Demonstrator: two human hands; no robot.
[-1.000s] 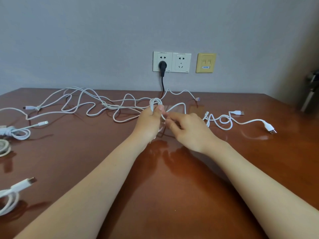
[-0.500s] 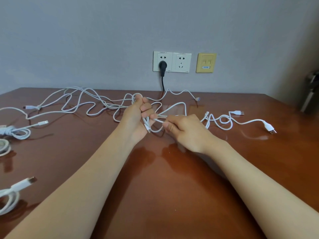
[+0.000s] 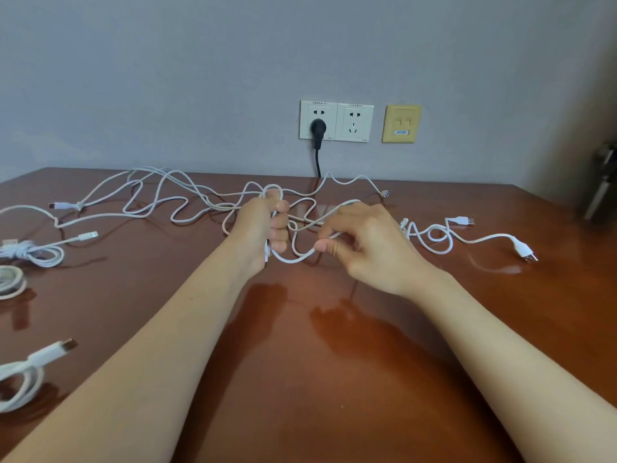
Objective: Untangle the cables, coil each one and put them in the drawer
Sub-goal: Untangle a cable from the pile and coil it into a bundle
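Several white cables lie tangled across the far half of the brown table. My left hand grips a small coil of white cable, whose loop sticks out above the fist. My right hand pinches the same cable's strand between thumb and forefinger, just right of the left hand. The strand sags between both hands. More cable trails right to a USB plug. No drawer is in view.
Coiled white cables lie at the left edge: one bundle, a flat coil and another with a USB plug. A black plug sits in the wall socket, its cord dropping behind the table. A dark object stands at far right.
My left hand has turned and closed round the coil, with one more loop gathered. My right hand slid right along the strand and now pinches it farther from the left hand.
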